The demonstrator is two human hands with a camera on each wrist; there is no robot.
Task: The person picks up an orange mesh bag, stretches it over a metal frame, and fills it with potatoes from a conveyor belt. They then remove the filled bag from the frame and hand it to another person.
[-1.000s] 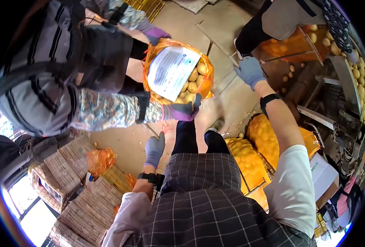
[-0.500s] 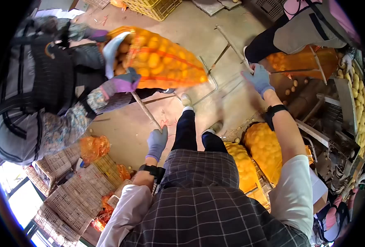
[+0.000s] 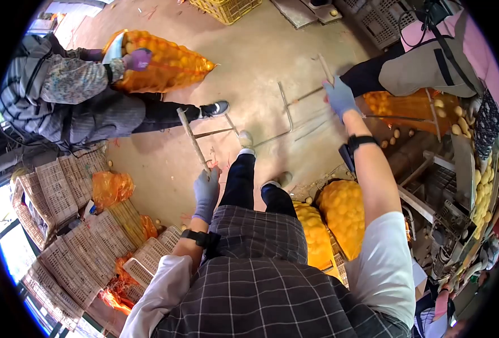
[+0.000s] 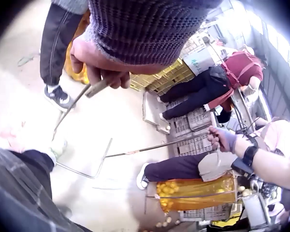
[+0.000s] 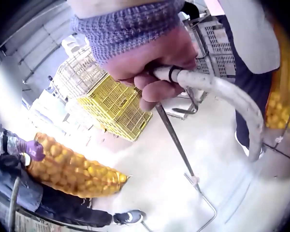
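Note:
My left hand (image 3: pixel 206 192), in a knitted glove, grips the end of a worn handle (image 3: pixel 193 138) of a thin metal rod frame (image 3: pixel 287 108). The gloved right hand (image 3: pixel 340 97) holds the opposite handle; in the right wrist view that handle (image 5: pixel 227 92) is pale and curved, with my bare fingertips (image 5: pixel 159 92) curled round it. The rods reach between my hands, low over the floor ahead of my feet. At upper left another person's purple-gloved hand (image 3: pixel 138 59) holds an orange mesh bag of potatoes (image 3: pixel 167 62), away from the frame.
Full mesh bags (image 3: pixel 339 208) stand beside my right leg. Stacked crates (image 3: pixel 80 236) and crumpled orange mesh (image 3: pixel 112 188) lie at left. A third person (image 3: pixel 415 73) works at right by another bag on rods and a potato-laden machine (image 3: pixel 483 186). A yellow crate (image 3: pixel 227 8) stands at the back.
The other person has carried the potato bag from between my hands to the upper left, uncovering the frame's rods. Both my hands still hold the handles. My view has shifted slightly.

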